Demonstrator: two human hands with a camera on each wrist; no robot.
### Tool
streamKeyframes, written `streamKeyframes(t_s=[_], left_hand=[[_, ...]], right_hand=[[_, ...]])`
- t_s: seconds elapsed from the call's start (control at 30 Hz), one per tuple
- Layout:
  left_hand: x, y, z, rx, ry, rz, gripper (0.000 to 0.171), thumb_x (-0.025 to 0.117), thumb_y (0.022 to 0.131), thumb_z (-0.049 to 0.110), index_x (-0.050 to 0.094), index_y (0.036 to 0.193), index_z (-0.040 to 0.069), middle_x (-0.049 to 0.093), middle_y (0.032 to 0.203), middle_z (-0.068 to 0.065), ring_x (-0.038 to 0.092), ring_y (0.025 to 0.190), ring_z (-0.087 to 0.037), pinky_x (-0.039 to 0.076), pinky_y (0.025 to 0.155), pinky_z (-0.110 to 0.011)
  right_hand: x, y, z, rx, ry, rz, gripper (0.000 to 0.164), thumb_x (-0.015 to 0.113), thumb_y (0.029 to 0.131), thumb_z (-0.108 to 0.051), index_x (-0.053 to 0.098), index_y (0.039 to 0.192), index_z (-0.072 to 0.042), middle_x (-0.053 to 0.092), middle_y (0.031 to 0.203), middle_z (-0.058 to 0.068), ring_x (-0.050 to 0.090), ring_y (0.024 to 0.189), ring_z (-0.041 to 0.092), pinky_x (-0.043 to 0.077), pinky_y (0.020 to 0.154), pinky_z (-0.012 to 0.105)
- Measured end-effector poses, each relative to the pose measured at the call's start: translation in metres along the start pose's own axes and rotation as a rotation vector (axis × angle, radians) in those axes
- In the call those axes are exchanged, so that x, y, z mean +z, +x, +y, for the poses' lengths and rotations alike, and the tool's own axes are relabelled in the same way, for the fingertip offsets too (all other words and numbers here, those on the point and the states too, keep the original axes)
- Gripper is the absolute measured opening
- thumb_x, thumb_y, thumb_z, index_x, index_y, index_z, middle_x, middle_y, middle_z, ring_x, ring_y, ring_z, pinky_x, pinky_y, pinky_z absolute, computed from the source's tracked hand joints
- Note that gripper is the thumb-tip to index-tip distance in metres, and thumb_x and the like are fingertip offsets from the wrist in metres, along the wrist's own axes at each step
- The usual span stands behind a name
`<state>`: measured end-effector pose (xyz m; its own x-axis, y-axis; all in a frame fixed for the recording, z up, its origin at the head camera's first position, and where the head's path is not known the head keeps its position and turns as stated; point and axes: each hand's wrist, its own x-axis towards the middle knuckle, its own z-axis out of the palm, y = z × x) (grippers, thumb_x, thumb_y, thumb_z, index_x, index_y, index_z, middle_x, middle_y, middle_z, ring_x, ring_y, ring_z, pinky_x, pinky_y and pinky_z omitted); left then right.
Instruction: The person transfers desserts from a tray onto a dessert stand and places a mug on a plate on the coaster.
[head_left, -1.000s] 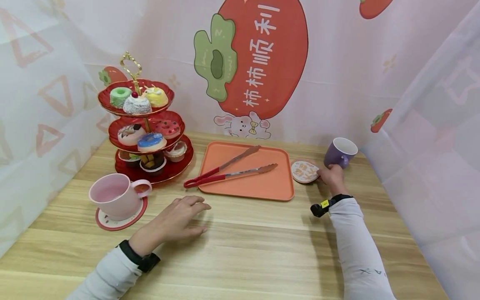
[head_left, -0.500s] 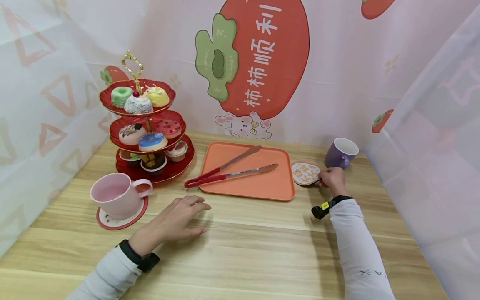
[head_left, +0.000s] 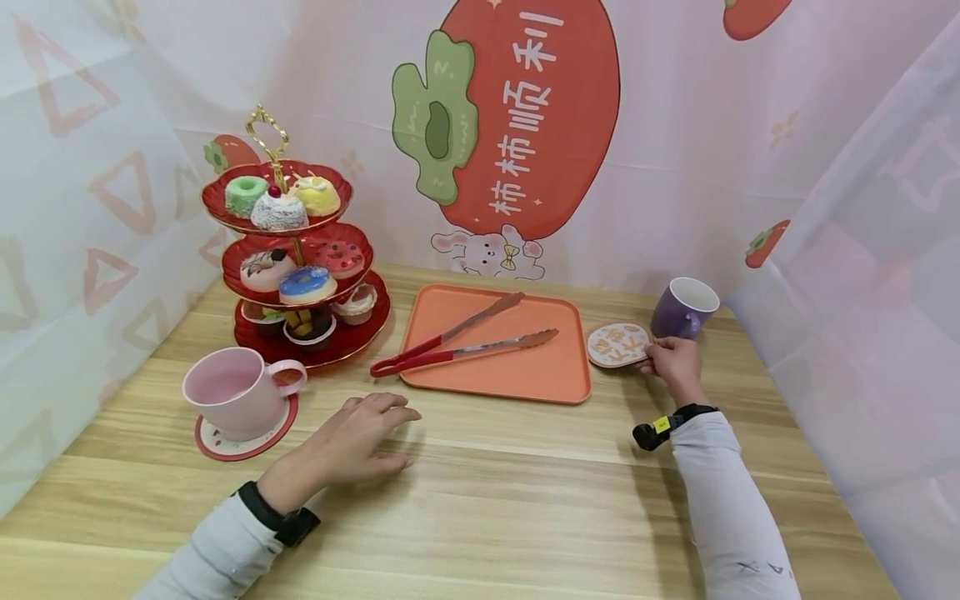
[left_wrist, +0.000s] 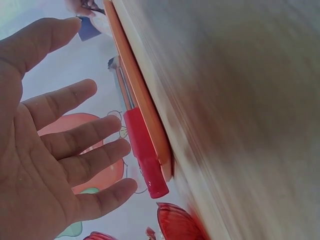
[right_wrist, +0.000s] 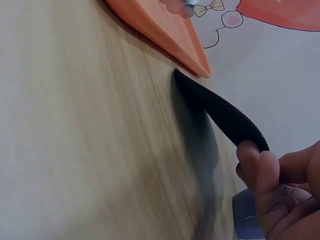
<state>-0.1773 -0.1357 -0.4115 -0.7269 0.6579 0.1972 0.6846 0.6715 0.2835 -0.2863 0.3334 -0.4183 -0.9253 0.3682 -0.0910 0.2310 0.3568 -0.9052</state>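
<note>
My right hand (head_left: 677, 364) pinches the right edge of a round, pale coaster (head_left: 618, 344) with an orange pattern. The coaster's dark underside (right_wrist: 220, 112) shows in the right wrist view: the pinched edge is raised off the wood, and the far edge is low by the tray. Just behind that hand stands a purple mug (head_left: 670, 313), white inside. My left hand (head_left: 352, 442) is low over the table with spread fingers, holding nothing; its palm shows in the left wrist view. It is nearest the red handles of the tongs (head_left: 427, 360), which lie spread across an orange tray (head_left: 517, 377).
A pink mug (head_left: 234, 402) stands on a red-rimmed coaster (head_left: 240, 452) at the left. Behind it rises a red three-tier stand (head_left: 358, 337) bearing several small cakes and donuts. A printed cloth (head_left: 675, 125) borders the table at the back and sides.
My right hand has shifted slightly right and towards me, still pinching the coaster, which moved a little right and tilted. The left hand has stayed in place.
</note>
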Motion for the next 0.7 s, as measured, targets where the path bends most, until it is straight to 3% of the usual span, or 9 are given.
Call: streamKeyframes(t_s=[0.33, 0.7], left_hand=[[0.002, 0.000, 0.001, -0.006, -0.004, 0.000, 0.050, 0.075, 0.076, 0.037, 0.062, 0.116, 0.010, 0.056, 0.114, -0.012, 0.052, 0.107, -0.028, 0.041, 0.083, -0.052], [0.001, 0.001, 0.001, 0.003, -0.006, 0.008, 0.054, 0.075, 0.075, 0.039, 0.061, 0.117, 0.009, 0.057, 0.113, -0.010, 0.052, 0.107, -0.026, 0.041, 0.083, -0.051]], right_hand=[[-0.007, -0.013, 0.004, -0.052, 0.119, 0.092, 0.033, 0.051, 0.091, 0.001, 0.048, 0.119, 0.019, 0.061, 0.075, 0.006, 0.058, 0.049, 0.004, 0.050, 0.050, 0.023], [-0.013, -0.026, -0.006, -0.076, 0.165, 0.115, 0.030, 0.049, 0.093, -0.002, 0.047, 0.116, 0.017, 0.058, 0.068, -0.001, 0.059, 0.051, 0.004, 0.050, 0.050, 0.021]])
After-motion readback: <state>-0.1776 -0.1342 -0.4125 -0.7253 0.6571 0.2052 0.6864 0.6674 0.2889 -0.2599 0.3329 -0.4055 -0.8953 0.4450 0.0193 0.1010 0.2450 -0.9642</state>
